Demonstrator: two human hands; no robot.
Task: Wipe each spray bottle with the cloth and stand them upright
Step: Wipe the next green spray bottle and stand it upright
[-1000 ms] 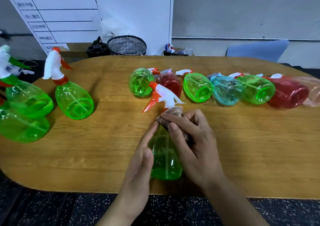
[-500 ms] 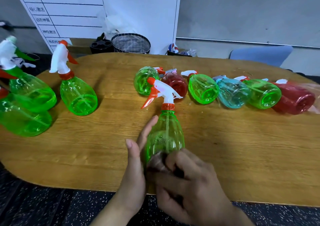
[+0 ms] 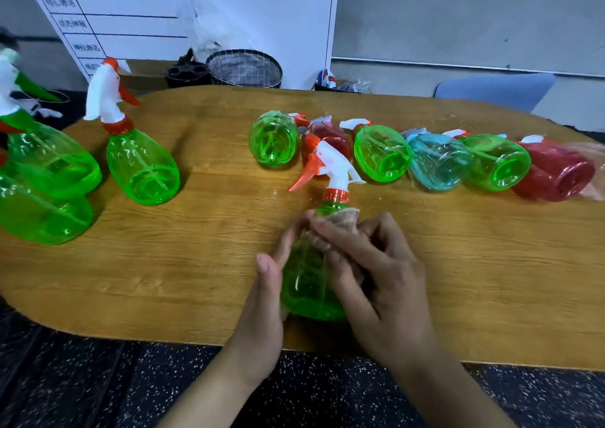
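Note:
A green spray bottle [image 3: 307, 283] with a white and orange trigger head stands near the table's front edge. My left hand [image 3: 266, 296] rests against its left side with straight fingers. My right hand [image 3: 373, 277] grips a small beige cloth [image 3: 343, 219] and presses it on the bottle's shoulder, just under the orange collar. Most of the cloth is hidden under my fingers. Three green bottles stand upright at the left, the nearest one [image 3: 140, 162] with an orange trigger. Several bottles lie on their sides in a row at the back, green [image 3: 273, 142], red [image 3: 553, 172] and blue [image 3: 435, 162].
The wooden table [image 3: 163, 264] has rounded corners and its front edge runs just below my hands. Behind it stand a wire mesh basket [image 3: 245, 69], a whiteboard [image 3: 131, 11] and a blue chair [image 3: 491, 90]. Dark speckled floor shows below.
My right hand with the cloth has slid from the bottle's base back up to its shoulder. My left hand has stayed against the bottle's left side.

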